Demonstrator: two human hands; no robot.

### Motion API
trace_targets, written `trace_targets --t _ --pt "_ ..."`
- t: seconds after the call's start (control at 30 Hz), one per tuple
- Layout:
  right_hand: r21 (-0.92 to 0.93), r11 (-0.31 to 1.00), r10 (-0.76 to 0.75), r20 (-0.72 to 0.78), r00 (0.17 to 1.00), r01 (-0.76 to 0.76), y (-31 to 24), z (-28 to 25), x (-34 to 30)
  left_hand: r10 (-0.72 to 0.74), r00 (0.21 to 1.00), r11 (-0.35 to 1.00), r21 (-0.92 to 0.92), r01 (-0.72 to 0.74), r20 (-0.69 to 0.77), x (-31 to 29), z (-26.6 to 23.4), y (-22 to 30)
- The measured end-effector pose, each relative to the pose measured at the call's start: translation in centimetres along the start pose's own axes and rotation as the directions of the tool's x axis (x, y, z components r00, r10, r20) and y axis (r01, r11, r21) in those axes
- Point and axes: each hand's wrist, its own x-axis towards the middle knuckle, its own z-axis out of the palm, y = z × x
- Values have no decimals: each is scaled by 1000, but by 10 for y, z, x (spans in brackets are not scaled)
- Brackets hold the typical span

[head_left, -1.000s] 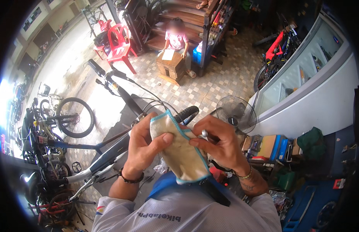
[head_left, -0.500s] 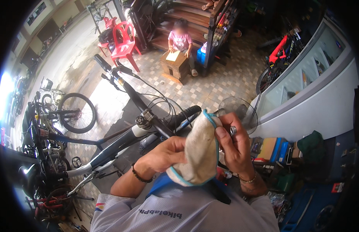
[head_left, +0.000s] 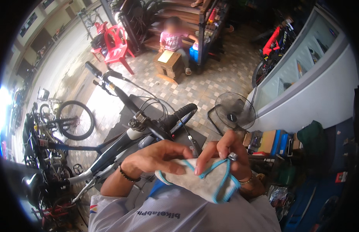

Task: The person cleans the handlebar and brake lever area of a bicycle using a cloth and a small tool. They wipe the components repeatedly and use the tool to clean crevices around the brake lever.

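Observation:
A whitish cloth (head_left: 200,185) with turquoise stitched edging is bunched and folded in front of my chest. My left hand (head_left: 156,157) grips its left end, the thumb lying over the fabric. At the other end my right hand (head_left: 230,150) pinches the cloth's upper edge, with one finger pressed onto the folded part. A silver ring-like piece (head_left: 233,156) shows among the right fingers; whether it is worn or held I cannot tell. Just beyond my hands is a bicycle (head_left: 121,142) with a dark and white frame, its handlebar reaching up to the left.
A standing fan (head_left: 233,114) is ahead to the right, near a white display case (head_left: 303,92). Boxes (head_left: 267,141) and tools crowd the right side. Farther off, a child (head_left: 174,39) sits by a wooden box stool (head_left: 167,66), near a red plastic chair (head_left: 118,50). More bicycles (head_left: 75,120) stand left.
The cloth has gone from hanging upright to lying folded sideways. My right hand has come lower, and its fingers now press on the cloth's upper edge. The view has shifted slightly.

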Motion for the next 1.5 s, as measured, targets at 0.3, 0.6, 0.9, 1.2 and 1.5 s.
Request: trace_targets --t 0.3,0.6,0.9,1.2,1.5 --pt "-561 825 -256 -477 841 -68 -9 -41 -18 470 618 845 524 -108 -631 -24 -42 111" --pt "-481 861 -289 -730 620 -165 22 -70 -76 4 940 340 884 -322 341 74 -82 53" --pt "-482 852 -355 -819 450 -206 40 -79 -133 -45 946 255 919 -299 321 98 -94 60" --pt "-485 841 -352 -828 436 -241 45 -76 -128 -127 929 353 891 -285 348 109 -105 51" --pt "-450 866 -317 -832 454 -220 45 -78 -126 -235 889 327 893 -308 393 119 -113 44"
